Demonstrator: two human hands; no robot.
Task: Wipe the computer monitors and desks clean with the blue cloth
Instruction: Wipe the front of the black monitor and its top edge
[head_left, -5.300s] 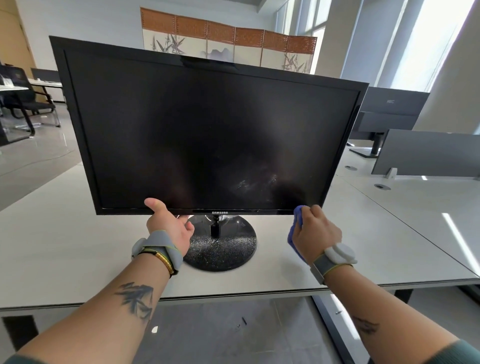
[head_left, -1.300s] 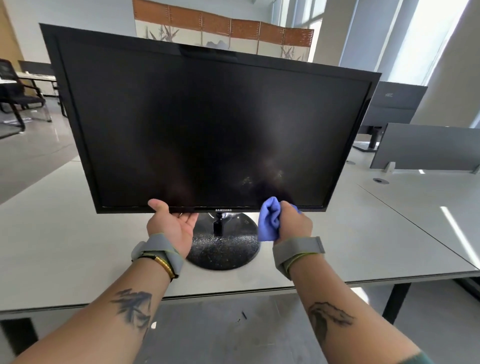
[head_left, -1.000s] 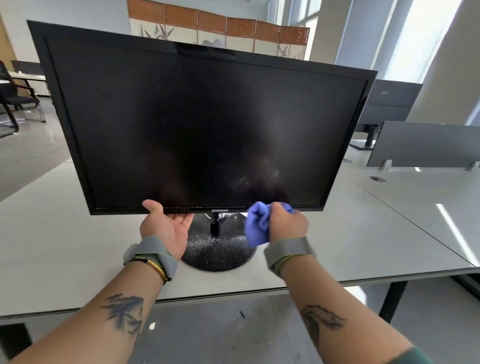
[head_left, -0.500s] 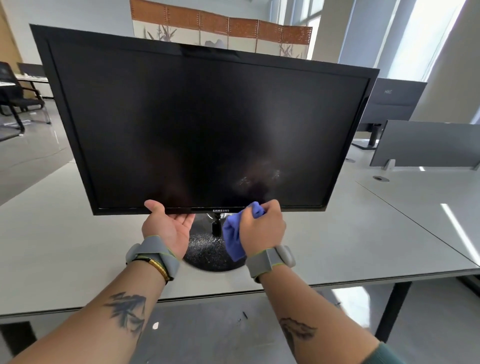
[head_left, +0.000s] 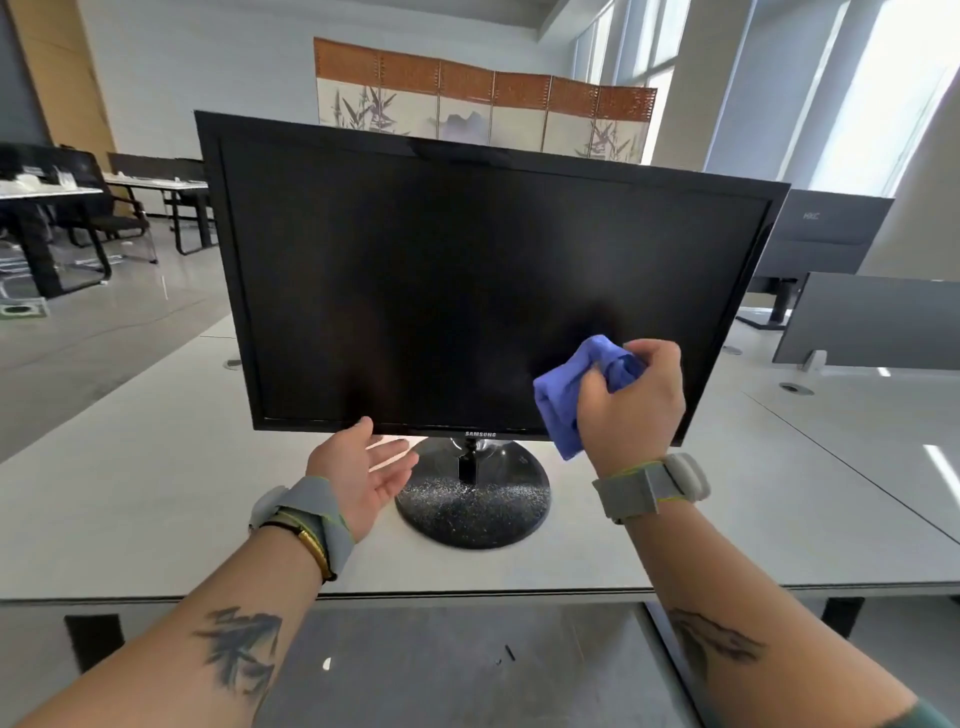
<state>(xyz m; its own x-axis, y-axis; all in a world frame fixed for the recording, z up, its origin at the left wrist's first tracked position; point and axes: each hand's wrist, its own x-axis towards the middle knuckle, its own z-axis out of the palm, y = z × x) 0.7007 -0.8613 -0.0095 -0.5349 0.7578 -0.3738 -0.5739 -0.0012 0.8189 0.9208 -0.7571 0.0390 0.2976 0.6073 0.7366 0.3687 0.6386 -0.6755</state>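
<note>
A black monitor (head_left: 467, 280) stands on a round, dusty black base (head_left: 472, 506) on the white desk (head_left: 130, 467). My right hand (head_left: 631, 410) grips a bunched blue cloth (head_left: 569, 395) and holds it against the lower right of the dark screen. My left hand (head_left: 363, 470) is just below the monitor's bottom edge, palm up with fingers straight; its thumb tip is at the bezel, and I cannot tell whether it touches.
Two more grey monitors (head_left: 826, 234) stand on the adjoining desk at the right, seen from behind. Cable holes (head_left: 795, 388) sit in that desk. Black chairs and tables (head_left: 78, 218) are at the far left. A folding screen (head_left: 483, 104) stands behind.
My right hand has lifted the cloth from the bottom bezel onto the lower right of the screen. My left hand has let go of the bottom edge and opened. The monitor looks farther away.
</note>
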